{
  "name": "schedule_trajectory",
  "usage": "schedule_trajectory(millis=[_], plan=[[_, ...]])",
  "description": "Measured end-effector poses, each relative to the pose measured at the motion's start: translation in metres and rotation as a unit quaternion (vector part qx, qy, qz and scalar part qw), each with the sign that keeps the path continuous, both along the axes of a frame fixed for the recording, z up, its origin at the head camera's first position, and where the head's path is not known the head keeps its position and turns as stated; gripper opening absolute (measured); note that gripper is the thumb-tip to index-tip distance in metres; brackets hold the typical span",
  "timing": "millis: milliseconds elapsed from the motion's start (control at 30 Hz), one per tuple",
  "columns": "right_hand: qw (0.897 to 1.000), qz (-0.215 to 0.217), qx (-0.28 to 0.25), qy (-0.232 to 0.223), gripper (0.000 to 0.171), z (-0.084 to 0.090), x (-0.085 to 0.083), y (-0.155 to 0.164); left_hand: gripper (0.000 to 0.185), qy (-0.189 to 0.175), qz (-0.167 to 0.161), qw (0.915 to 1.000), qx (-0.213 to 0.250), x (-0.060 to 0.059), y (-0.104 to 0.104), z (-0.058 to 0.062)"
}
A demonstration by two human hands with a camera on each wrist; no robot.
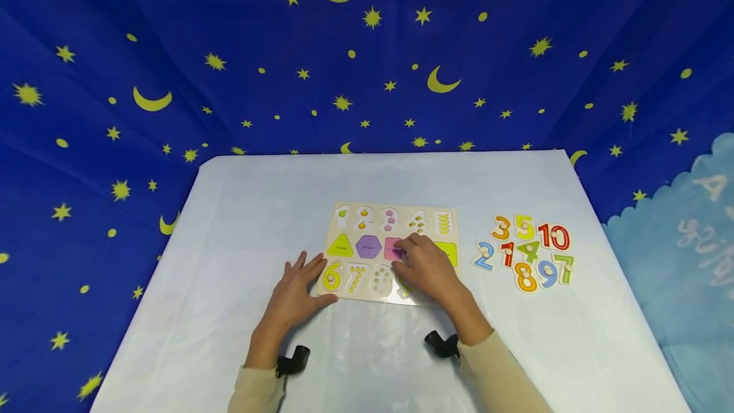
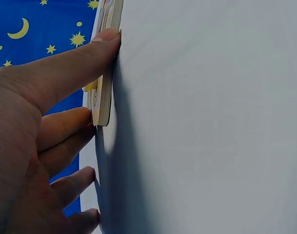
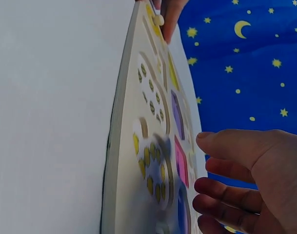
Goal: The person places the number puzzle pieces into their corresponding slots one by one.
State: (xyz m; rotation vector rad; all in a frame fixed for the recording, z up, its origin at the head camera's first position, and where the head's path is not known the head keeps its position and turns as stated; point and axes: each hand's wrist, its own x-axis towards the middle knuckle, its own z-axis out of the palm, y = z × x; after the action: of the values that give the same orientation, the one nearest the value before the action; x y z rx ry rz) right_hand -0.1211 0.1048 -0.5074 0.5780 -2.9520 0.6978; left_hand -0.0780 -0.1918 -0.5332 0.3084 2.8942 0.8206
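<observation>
My right hand (image 1: 429, 265), holding nothing, is nearer to the loose numbers (image 1: 528, 252), lying rightward; my unclenched left hand (image 1: 292, 296) touches the board (image 1: 376, 213).

I see plain beige sleeves (image 1: 504, 371) ending short of the bare left hand (image 1: 294, 292) and right hand (image 1: 429, 266). Beside each cuff sits a black camera (image 1: 294, 361), bent in outline (rather like a pipe elbow, to my eye).

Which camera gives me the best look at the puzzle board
The head view: it shows the puzzle board from above, almost whole, though the right hand covers part. The right wrist view shows its face at a slant, cut off by the frame; the left wrist view shows little beyond its edge.
</observation>
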Motion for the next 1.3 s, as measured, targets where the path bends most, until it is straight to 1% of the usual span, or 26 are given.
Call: schedule_trajectory(millis=[233,400,500,633,733,1033,1300], plan=[[1.0,-0.009,0.002,-0.009,0.035,-0.002,0.002,0.012,0.086,0.0,0.001,1.0,0.0,0.0,0.0,0.001],[1.0,-0.024,0.0,-0.009,0.035,-0.003,0.004,0.02,0.086,0.001,-0.001,1.0,0.003,-0.001,0.001,0.001],[0.999,-0.031,0.001,-0.014,0.035,-0.005,0.005,0.023,0.087,-0.007,0.003,1.0,0.003,0.0,0.0,0.001],[0.999,-0.041,0.003,-0.009,0.035,-0.006,0.005,0.03,0.087,-0.011,0.009,0.9999,0.006,0.0,0.0,0.0],[0.999,-0.05,0.003,-0.004,0.035,-0.007,0.006,0.035,0.087,-0.007,0.01,0.9999,0.009,0.0,0.0,0.0],[0.998,-0.063,-0.01,-0.015,0.038,-0.009,0.009,0.05,0.086,-0.002,0.011,0.9998,0.016,0.001,-0.001,-0.001],[0.997,-0.078,-0.018,-0.019,0.038,-0.006,0.009,0.062,0.086,0.001,0.012,0.9998,0.017,0.001,0.0,-0.002]])
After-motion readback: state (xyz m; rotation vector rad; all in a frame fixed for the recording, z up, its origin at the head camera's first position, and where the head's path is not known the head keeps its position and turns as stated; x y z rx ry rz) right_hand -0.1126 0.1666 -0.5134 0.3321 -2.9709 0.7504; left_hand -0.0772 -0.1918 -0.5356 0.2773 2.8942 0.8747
